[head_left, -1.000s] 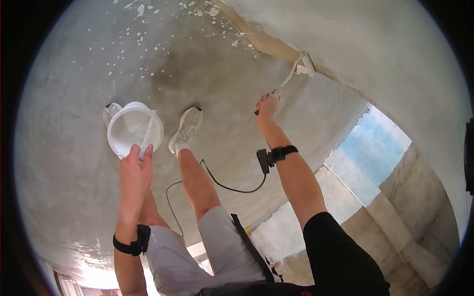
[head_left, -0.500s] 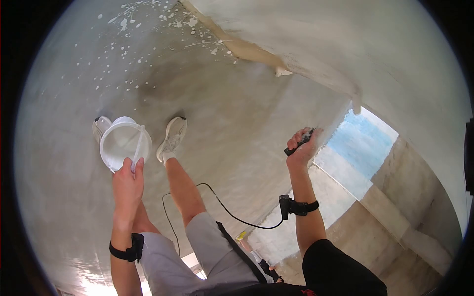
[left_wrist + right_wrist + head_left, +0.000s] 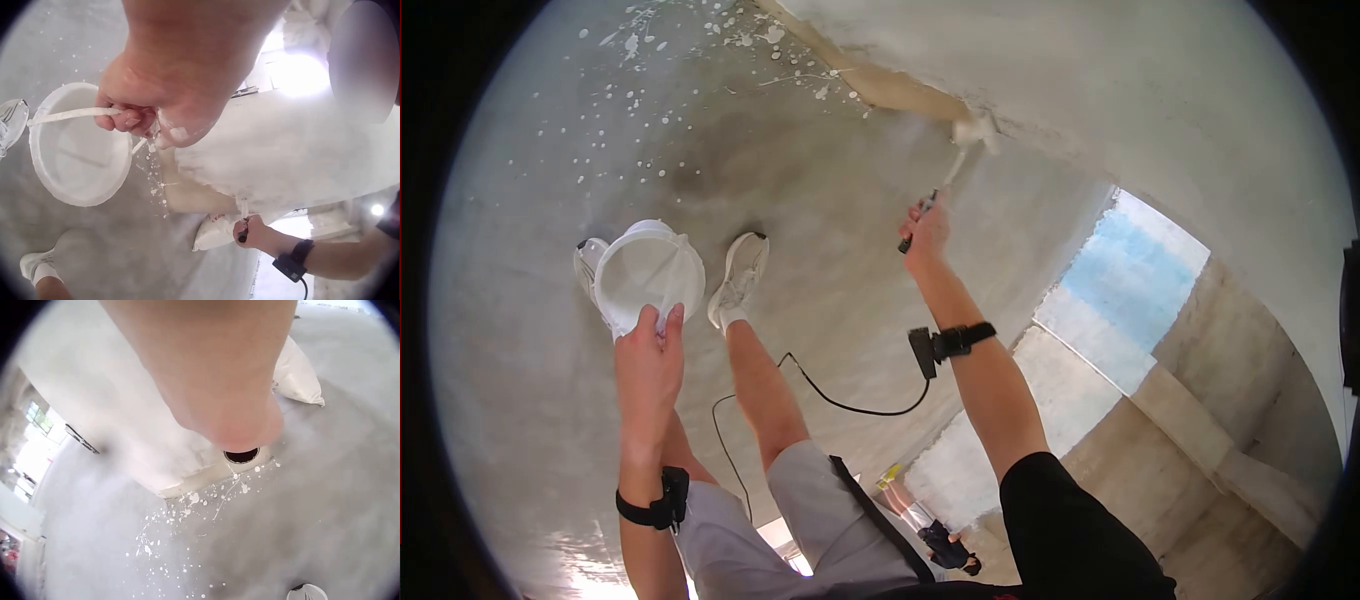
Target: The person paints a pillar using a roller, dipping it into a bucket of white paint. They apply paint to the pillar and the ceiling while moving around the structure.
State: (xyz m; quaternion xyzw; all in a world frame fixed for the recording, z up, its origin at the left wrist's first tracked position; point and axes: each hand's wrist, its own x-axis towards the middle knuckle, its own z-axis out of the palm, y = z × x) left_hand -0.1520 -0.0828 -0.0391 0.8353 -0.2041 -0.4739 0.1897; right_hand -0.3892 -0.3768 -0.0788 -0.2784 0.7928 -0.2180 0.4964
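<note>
My left hand (image 3: 650, 370) grips the thin handle (image 3: 75, 114) of a white bucket (image 3: 45, 156), which hangs above the floor in front of my feet. Pale liquid shows inside the bucket. In the head view my right hand (image 3: 928, 228) is wrapped round the dark grip of a paint roller (image 3: 975, 132). The roller's head is blurred and lies at the foot of the wall (image 3: 1100, 80), where a tan unpainted strip (image 3: 890, 90) runs along the base. The right wrist view shows the butt of the roller's handle (image 3: 242, 455) below the hand; its head is hidden there.
White paint splashes (image 3: 635, 45) dot the grey floor. A white sack (image 3: 300, 375) lies by the wall. A black cable (image 3: 850, 408) hangs from my right wrist across my legs. Another person (image 3: 945, 545) is in the background.
My right hand swung right with the roller up the wall, then came back left and down to the wall's foot. The left hand keeps holding the bucket.
</note>
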